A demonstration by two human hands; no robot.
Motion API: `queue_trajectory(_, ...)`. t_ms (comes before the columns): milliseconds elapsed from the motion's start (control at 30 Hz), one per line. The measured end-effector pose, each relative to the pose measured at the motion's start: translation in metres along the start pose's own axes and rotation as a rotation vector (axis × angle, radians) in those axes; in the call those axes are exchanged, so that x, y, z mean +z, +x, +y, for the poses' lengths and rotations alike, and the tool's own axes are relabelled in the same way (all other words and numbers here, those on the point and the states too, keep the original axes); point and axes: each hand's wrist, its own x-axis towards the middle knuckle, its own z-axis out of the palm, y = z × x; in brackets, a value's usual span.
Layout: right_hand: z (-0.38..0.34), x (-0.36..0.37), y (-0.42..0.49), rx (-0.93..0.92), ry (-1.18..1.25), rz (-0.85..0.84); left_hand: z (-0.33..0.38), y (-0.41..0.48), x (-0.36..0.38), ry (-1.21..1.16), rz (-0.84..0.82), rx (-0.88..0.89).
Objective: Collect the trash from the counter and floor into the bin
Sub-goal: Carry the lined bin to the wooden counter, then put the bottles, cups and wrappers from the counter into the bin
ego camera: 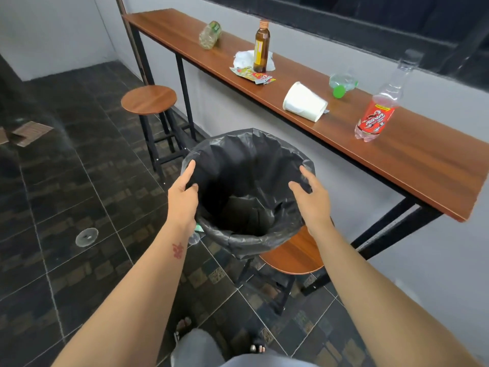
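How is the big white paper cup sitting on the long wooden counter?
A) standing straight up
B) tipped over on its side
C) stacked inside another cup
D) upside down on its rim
B: the white paper cup lies on its side on the counter, between the snack wrappers and the red-label bottle, with its wide rim facing left.

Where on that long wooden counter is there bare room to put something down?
The counter is bare at the near end past the red-labelled bottle, and at the far end beyond the crushed bottle. Between them trash lies close together, the brown bottle among wrappers.
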Motion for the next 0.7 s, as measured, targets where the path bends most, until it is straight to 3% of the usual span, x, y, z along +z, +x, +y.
queue_trajectory(500, -0.023, 0.089, 0.032, 0.209, -0.13, 0.289, 0.041, 0.175, 0.005, 0.062, -0.411, -0.079)
queue_trajectory(600, -0.027, 0.09, 0.028, 0.205, -0.285, 0.365, 0.045, 0.186, 0.013, 0.092, -0.451, -0.093)
queue_trajectory(700, -0.047, 0.084, 0.033, 0.077, -0.448, 0.54, 0.049, 0.198, 0.023, 0.101, -0.454, -0.122)
